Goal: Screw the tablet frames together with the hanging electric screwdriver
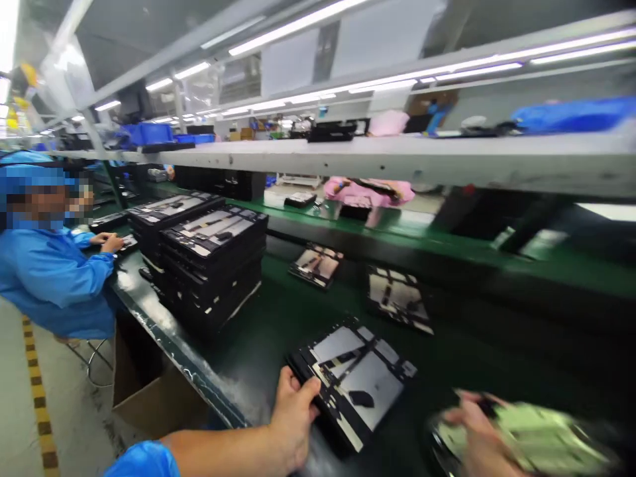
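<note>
My left hand (pixel 295 414) grips the near left edge of an opened tablet-like device (pixel 355 381), thumb on top and fingers at its side. Silver panels, black flat cables and white strips show on the device's face, and its near edge looks thick. At the lower right, my right hand (pixel 474 427) is smeared by motion. It is at a blurred pale green object (pixel 546 434) with a dark, shiny rim; whether it holds that object I cannot tell. Two similar opened devices, one farther back (pixel 317 265) and one to its right (pixel 397 298), lie on the dark green bench.
Tall stacks of the same devices (pixel 213 265) stand on the bench (pixel 258 331) to the left. Beyond them a co-worker in blue (pixel 54 265) handles a part. A pale shelf (pixel 298 156) runs overhead. Across the bench a person in pink (pixel 368 192) works.
</note>
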`<action>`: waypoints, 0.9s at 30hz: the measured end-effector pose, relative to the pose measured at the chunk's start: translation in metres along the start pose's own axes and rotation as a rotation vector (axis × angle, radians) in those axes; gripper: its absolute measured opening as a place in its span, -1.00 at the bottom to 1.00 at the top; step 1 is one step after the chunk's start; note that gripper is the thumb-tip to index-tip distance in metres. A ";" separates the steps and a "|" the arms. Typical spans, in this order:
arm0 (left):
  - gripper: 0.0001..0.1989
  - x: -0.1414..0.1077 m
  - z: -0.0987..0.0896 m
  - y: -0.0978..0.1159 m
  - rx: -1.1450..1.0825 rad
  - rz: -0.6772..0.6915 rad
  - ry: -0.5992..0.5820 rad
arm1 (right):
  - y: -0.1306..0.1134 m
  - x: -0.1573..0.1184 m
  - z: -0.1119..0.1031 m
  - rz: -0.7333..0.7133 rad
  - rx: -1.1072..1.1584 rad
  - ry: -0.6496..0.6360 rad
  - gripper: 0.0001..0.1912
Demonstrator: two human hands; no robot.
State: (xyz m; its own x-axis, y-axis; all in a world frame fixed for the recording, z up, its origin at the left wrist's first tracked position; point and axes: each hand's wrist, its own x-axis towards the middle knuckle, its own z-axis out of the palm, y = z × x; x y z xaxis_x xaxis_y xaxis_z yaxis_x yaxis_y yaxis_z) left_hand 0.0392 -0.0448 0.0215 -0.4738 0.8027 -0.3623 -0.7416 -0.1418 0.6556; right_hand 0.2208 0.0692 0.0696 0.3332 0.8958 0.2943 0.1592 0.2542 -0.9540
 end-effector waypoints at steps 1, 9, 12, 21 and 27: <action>-0.41 -0.012 -0.007 -0.002 0.016 -0.033 -0.002 | -0.005 -0.005 0.002 0.009 0.003 0.047 -0.75; -0.46 -0.067 -0.051 0.043 0.570 -0.615 -0.185 | -0.004 -0.015 0.007 -0.052 0.132 0.036 -0.67; -0.52 -0.062 -0.051 0.066 0.998 -0.480 -0.521 | -0.004 -0.019 0.008 -0.100 0.164 0.044 -0.69; -0.74 0.002 0.020 0.057 1.929 0.722 -1.269 | 0.003 -0.020 0.011 -0.137 0.136 0.042 -0.70; -0.85 0.004 0.035 0.050 1.993 0.608 -1.246 | -0.004 -0.023 0.008 -0.122 0.112 -0.017 -0.70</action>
State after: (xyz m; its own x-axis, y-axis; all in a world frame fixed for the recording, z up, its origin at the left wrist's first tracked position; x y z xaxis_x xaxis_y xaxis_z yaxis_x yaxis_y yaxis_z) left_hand 0.0164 -0.0282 0.0764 0.5554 0.8286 -0.0705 0.7939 -0.5031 0.3414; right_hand 0.2049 0.0508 0.0658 0.3017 0.8617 0.4080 0.0929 0.3993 -0.9121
